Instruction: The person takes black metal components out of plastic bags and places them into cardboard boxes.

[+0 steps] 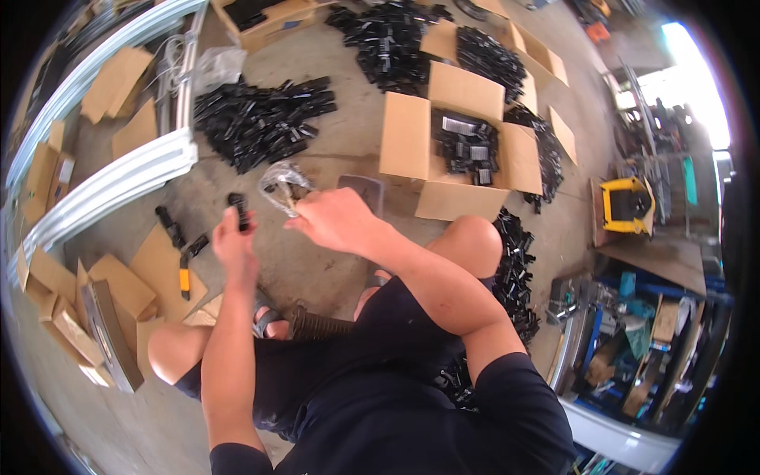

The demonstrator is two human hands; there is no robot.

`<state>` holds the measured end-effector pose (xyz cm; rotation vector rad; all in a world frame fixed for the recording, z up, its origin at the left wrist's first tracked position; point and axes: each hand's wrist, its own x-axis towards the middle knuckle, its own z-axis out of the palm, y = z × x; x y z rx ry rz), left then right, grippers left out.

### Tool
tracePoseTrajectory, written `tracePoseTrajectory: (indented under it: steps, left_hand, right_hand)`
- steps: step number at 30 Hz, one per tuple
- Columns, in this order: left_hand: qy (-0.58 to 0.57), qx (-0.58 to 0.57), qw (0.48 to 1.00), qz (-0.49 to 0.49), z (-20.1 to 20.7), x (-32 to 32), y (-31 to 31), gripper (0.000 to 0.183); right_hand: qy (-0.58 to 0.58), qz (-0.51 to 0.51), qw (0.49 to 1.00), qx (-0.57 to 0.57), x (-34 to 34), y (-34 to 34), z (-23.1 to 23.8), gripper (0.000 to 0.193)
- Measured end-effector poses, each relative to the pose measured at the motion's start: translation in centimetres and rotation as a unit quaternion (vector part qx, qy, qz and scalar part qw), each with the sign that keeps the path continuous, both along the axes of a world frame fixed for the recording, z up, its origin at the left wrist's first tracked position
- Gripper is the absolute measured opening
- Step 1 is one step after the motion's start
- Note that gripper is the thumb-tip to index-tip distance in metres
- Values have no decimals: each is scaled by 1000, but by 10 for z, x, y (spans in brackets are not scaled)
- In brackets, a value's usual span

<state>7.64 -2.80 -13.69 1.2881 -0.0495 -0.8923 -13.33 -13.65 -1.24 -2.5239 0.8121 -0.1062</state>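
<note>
My left hand [235,252] is closed around a small black part [237,203] that sticks up past the fingertips. To its right my right hand [336,220] is closed, its fingers pressed against a crumpled clear plastic bag [279,184]; what is inside the bag I cannot make out. Left of my left hand lie a few black parts [172,227] and a yellow and black tool [184,281] on flat cardboard [162,261]. Beyond the hands a heap of black parts [265,119] covers the concrete floor.
An open cardboard box [404,142] with black labelled packs stands ahead right. More heaps of black parts [388,43] lie farther off and beside my right leg. Metal rails [119,178] and cut cardboard [59,317] are on the left, a yellow-framed object [621,207] and cluttered shelving [633,340] on the right.
</note>
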Motion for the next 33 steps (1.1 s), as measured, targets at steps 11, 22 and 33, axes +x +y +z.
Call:
tracePoseTrajectory:
  steps: [11,22,33]
  left_hand:
    - [34,64,997,-8,3,21,16,71]
    - [33,67,979,-192,51,-48,-8,41]
    - [6,45,976,-215,64,-61,-12,36]
  right_hand:
    - [-34,-273,961,19,-152,-129,75,31]
    - [262,-438,859,32,-286,-170,-165,69]
    - [242,-435,864,-76,-295,-175,-200,21]
